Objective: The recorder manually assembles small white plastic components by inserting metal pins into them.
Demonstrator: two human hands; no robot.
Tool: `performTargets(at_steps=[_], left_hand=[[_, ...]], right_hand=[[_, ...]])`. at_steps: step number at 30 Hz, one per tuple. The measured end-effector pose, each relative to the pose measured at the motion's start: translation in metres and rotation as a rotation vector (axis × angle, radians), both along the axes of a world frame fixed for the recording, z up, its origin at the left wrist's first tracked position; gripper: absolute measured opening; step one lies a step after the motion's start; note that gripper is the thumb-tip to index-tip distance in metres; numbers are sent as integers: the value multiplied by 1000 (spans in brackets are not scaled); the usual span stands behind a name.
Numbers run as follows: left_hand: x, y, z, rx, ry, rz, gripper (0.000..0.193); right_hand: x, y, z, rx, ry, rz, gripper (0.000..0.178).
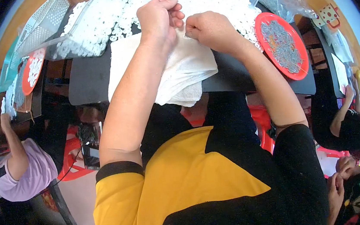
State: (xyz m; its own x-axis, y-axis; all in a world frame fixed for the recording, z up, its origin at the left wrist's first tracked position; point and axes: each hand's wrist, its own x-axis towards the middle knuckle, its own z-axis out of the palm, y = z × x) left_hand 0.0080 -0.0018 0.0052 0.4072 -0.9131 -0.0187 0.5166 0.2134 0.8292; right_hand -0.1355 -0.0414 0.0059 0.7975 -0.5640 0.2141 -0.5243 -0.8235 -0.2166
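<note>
My left hand (160, 19) is over the far part of a folded white cloth (193, 65), its fingers curled and thumb laid along them. Close to its right, my right hand (213, 29) is closed in a pinch at the cloth's far edge. Whatever the two hands hold is too small or hidden to make out. Just beyond them spreads a large heap of small white ring-shaped pieces (97, 23). To the right of my right forearm, a red plate (304, 59) carries many thin grey pieces with a few orange ones.
The black table (88, 80) ends near my lap. A white perforated basket (51, 16) stands at the far left, near an orange-red plate (28, 86) of white pieces. A clear plastic bag (284, 0) lies far right. Other people sit at both sides, one in a lilac shirt (31, 170).
</note>
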Motion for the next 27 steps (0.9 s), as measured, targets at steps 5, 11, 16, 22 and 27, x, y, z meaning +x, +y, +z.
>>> performTargets(at_steps=[5, 11, 16, 22, 27], left_hand=[[3, -2, -3, -22, 8, 9, 8], [4, -3, -2, 11, 7, -13, 8], [-2, 1, 2, -8, -14, -14, 9], [-13, 5, 6, -105, -125, -21, 9], [-20, 6, 9, -112, -167, -19, 9]], right_hand=[[-5, 0, -8, -33, -31, -1, 17], [-7, 7, -8, -74, -155, 53, 15], [-10, 4, -6, -24, -255, 51, 9], [-25, -13, 14, 895, -989, -102, 12], [-25, -14, 14, 947, -1048, -115, 15]])
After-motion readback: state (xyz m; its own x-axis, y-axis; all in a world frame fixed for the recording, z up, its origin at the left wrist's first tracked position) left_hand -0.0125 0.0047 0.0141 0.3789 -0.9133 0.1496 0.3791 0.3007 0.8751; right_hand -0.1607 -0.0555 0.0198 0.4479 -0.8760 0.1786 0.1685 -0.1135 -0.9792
